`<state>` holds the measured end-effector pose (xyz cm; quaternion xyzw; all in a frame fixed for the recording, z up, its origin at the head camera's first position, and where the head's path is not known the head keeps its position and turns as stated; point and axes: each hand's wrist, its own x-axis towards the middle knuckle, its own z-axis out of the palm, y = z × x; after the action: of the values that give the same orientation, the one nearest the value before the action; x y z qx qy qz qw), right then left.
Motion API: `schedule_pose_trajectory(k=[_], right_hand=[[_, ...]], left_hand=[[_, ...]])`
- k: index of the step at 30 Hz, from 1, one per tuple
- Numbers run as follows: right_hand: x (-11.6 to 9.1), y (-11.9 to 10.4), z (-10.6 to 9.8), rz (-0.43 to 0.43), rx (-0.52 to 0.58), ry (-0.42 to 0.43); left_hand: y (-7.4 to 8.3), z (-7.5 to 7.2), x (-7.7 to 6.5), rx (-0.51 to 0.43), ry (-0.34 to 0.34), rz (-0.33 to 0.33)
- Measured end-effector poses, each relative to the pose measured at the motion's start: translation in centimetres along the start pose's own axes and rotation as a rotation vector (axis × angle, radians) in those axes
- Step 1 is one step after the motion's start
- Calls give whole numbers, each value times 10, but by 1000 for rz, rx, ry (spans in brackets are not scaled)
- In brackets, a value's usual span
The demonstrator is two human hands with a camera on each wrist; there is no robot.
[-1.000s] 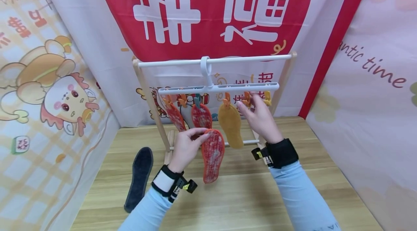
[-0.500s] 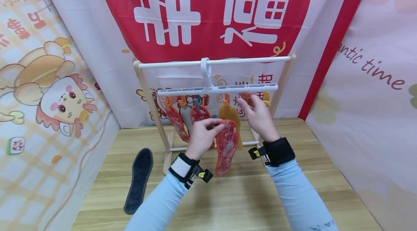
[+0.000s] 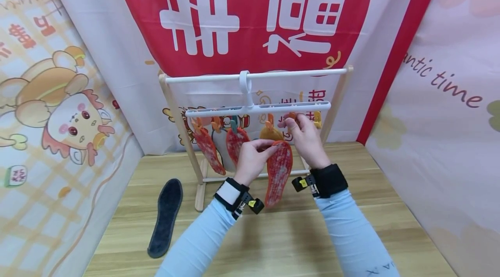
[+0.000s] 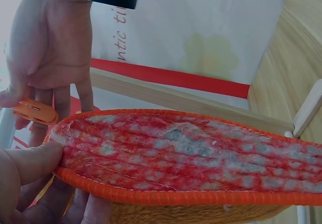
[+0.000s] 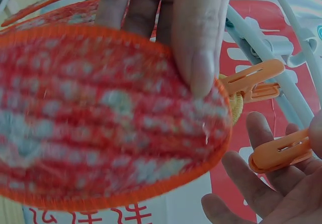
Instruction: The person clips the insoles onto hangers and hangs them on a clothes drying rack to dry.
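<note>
My left hand (image 3: 251,159) pinches the toe or heel end of a red-and-white insole (image 3: 279,173) with orange edging, between thumb and fingers; the insole hangs down. Just beside that end, my right hand (image 3: 309,144) pinches an orange clothespin (image 5: 282,151) under the white hanger (image 3: 218,111). In both wrist views the insole's end lies close to this clothespin but outside it. Behind the held insole hangs a yellow insole (image 3: 269,136) in another orange clothespin (image 5: 254,80), partly hidden.
Two red insoles (image 3: 208,151) and a pale one (image 3: 223,149) hang on the hanger's left half. A yellow clothespin (image 3: 317,118) is at its right end. The hanger hooks over a white rod (image 3: 297,74) of a wooden-legged rack. A dark insole (image 3: 166,220) lies on the table (image 3: 121,242).
My left hand has carried the red insole rightward and up, across the yellow insole, toward the right hand's clothespin. The right hand has stayed nearly in place.
</note>
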<state>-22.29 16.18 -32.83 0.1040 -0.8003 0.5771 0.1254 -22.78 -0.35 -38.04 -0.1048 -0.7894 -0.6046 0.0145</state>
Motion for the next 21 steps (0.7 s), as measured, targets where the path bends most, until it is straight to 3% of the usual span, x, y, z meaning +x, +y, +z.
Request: schedule_pose_trajectory(k=[14,21], right_hand=[[2,-3,6,82,32,53],[1,-4,7,74,43,62]], left_hand=[[8,12,7,-19,32,4],[14,15,8,-29,49,-15]])
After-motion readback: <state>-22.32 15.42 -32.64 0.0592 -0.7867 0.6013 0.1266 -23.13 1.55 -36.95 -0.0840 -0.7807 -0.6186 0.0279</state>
